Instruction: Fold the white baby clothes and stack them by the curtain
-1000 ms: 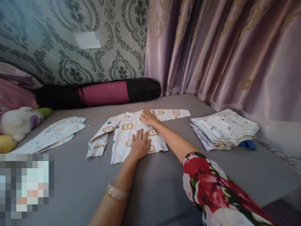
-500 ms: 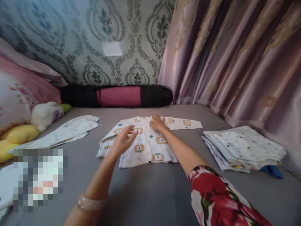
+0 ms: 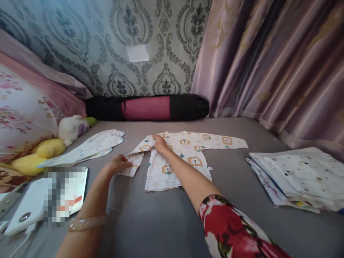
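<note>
A small white long-sleeved shirt (image 3: 174, 175) with tan lion-like prints and green leaves lies spread on the grey bed sheet (image 3: 161, 222). Its right-hand sleeve stretches out sideways, while the left-hand one bends down toward me. My left hand (image 3: 116, 165) pinches the edge of that bent sleeve near the cuff. My right hand (image 3: 161, 144) reaches across the shirt and grips the cloth at the left shoulder; some of its fingertips are hidden.
Folded clothes (image 3: 301, 175) are stacked at the right. White trousers (image 3: 88, 145) and plush toys (image 3: 71, 129) lie left, near a white power bank (image 3: 29, 206) and a partly blurred phone (image 3: 80, 193). A black-and-maroon roll (image 3: 145, 107) lines the wall.
My left hand has lifted off the shirt's front and moved left to the bent sleeve. My right hand has shifted from the right shoulder to the left one. The view has turned left.
</note>
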`<action>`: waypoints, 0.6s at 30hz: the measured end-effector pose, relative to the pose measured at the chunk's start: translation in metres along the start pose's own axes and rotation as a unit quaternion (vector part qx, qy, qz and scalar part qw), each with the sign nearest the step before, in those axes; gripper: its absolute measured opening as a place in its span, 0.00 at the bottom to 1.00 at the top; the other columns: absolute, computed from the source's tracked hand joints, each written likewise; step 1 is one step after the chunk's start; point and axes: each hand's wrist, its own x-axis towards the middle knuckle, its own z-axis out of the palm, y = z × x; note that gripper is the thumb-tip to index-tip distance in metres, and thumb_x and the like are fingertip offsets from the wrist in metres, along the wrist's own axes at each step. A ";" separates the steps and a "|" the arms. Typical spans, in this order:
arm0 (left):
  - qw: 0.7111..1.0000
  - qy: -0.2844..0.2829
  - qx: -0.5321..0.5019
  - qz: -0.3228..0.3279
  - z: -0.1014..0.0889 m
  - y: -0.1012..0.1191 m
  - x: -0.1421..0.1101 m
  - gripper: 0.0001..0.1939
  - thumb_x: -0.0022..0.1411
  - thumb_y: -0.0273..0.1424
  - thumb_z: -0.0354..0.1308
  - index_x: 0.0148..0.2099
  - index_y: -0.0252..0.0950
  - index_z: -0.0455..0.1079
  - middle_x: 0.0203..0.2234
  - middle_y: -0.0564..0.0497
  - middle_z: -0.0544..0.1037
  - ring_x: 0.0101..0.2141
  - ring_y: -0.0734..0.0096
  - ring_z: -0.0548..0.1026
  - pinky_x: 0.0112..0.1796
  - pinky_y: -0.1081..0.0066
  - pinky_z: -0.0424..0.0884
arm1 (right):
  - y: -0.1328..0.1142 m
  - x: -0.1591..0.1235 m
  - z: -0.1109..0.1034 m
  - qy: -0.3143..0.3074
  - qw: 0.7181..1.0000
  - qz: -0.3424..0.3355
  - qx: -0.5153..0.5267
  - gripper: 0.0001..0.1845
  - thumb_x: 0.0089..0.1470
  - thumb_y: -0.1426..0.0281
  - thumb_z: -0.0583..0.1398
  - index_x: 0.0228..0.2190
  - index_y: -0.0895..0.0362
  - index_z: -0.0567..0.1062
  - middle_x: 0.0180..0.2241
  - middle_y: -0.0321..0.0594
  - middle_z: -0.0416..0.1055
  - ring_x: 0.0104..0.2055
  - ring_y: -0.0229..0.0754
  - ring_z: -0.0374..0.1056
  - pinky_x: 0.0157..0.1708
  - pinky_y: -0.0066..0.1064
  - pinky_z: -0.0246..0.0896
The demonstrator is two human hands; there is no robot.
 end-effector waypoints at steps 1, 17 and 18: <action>0.999 0.032 0.010 0.006 -0.004 0.000 0.002 0.09 0.46 0.38 0.59 0.28 0.38 0.68 0.21 0.51 0.73 0.27 0.60 0.74 0.27 0.69 0.63 | 0.002 -0.002 0.003 0.016 1.000 -0.008 0.003 0.32 0.50 0.86 0.49 0.56 0.60 0.67 0.57 0.46 0.67 0.59 0.40 0.60 0.59 0.32 0.52; 0.912 0.364 -0.120 0.147 -0.003 -0.022 0.042 0.15 0.56 0.33 0.49 0.46 0.36 0.67 0.45 0.44 0.75 0.47 0.57 0.72 0.48 0.60 0.68 | -0.013 -0.018 0.006 -0.002 0.994 0.002 -0.108 0.26 0.66 0.64 0.45 0.60 0.62 0.62 0.65 0.47 0.55 0.67 0.47 0.45 0.65 0.39 0.36; 0.911 0.370 -0.138 0.122 -0.006 -0.021 0.043 0.16 0.58 0.36 0.48 0.46 0.36 0.67 0.44 0.44 0.75 0.46 0.58 0.72 0.47 0.61 0.69 | -0.014 -0.018 0.006 -0.008 0.993 0.002 -0.117 0.28 0.66 0.62 0.45 0.61 0.62 0.61 0.65 0.47 0.53 0.68 0.48 0.45 0.65 0.40 0.35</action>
